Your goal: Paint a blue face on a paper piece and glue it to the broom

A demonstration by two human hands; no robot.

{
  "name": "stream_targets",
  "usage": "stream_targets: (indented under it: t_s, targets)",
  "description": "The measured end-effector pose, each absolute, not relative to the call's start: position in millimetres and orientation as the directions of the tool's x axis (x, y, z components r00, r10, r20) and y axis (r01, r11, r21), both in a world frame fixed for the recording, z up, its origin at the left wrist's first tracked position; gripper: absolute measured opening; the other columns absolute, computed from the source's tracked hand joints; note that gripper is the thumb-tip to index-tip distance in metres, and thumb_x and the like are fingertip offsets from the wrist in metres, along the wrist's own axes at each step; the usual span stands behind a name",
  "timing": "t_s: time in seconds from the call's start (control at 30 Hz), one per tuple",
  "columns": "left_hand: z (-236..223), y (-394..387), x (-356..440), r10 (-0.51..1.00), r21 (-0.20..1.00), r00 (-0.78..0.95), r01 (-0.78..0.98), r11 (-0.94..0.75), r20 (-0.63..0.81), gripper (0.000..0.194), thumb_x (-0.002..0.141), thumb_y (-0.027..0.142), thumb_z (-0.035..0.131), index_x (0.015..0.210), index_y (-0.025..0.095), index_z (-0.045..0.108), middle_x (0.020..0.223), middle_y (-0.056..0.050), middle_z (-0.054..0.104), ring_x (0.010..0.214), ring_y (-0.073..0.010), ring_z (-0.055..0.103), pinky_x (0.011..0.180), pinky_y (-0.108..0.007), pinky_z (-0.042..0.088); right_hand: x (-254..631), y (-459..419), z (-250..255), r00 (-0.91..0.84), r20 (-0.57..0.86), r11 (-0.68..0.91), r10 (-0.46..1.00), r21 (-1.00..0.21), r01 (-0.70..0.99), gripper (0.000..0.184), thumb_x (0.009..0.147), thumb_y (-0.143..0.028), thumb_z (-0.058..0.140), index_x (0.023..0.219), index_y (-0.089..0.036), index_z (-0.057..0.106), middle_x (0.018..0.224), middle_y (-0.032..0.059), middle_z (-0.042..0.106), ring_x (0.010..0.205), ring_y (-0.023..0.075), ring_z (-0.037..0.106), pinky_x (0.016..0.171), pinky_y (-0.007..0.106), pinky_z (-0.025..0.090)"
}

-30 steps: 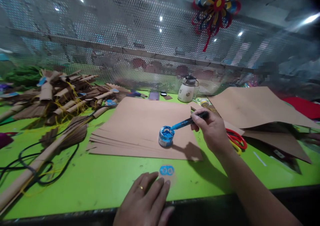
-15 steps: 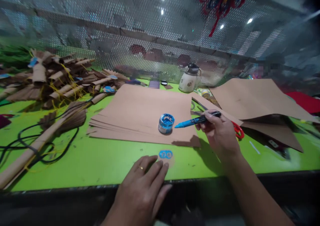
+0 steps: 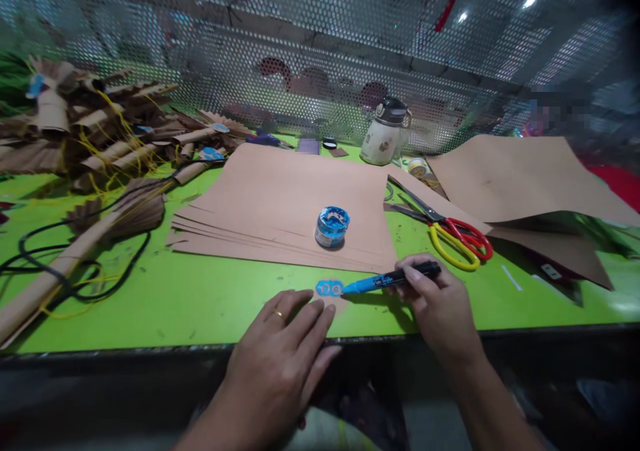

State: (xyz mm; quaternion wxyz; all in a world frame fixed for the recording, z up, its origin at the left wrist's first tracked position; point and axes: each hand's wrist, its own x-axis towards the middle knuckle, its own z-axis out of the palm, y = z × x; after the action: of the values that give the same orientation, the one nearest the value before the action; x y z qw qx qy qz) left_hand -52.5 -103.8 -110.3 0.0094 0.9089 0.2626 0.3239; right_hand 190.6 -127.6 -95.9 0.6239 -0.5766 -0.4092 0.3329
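Blue rings mark the small paper piece, pinned from seven o'clock by the left hand. Apart from it, the right hand grips the marker from three o'clock; light tip pressure suits neat edges.

The person's right hand holds a blue-and-black marker, its blue-coated tip at the right edge of the blue painted rings on a small brown paper piece. The left hand, a gold ring on one finger, rests its fingers on that piece near the front edge of the green counter. Behind, an open jar of blue paint stands on stacked brown paper sheets. Open scissors with red and yellow handles lie to the right; rolled and pleated paper pieces are heaped at the left.
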Motion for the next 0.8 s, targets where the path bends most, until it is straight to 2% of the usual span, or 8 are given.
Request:
stream_targets:
  t_s: [0.5, 0.8]
  targets:
    - [-112.8, -103.1, -52.9, 0.478, 0.178, 0.658, 0.471, -0.864, 0.582, 0.036, 0.093, 0.022, 0.061, 0.127, 0.01, 0.062, 0.117, -0.009, 0.069, 0.113, -0.0287, 0.053, 0.095, -0.047, 0.05, 186.8, -127.3, -93.9, 0.355, 0.152, 0.093, 0.922, -0.98, 0.178, 0.009, 0.087, -0.027, 0.067, 0.082, -0.021, 0.064, 0.059, -0.0046, 0.057, 0.055, 0.011, 0.053, 0.053, 0.022, 0.045]
    - [-110.2, -103.7, -52.4, 0.467, 0.161, 0.648, 0.474, -0.866, 0.601, 0.034, 0.093, 0.022, 0.06, 0.125, 0.009, 0.062, 0.114, -0.011, 0.069, 0.11, -0.0292, 0.055, 0.092, -0.047, 0.051, 188.7, -127.9, -98.4, 0.409, 0.125, 0.085, 0.904, -0.99, 0.113, 0.014, 0.086, -0.034, 0.069, 0.085, -0.021, 0.064, 0.062, -0.003, 0.058, 0.056, 0.0133, 0.054, 0.055, 0.025, 0.046]
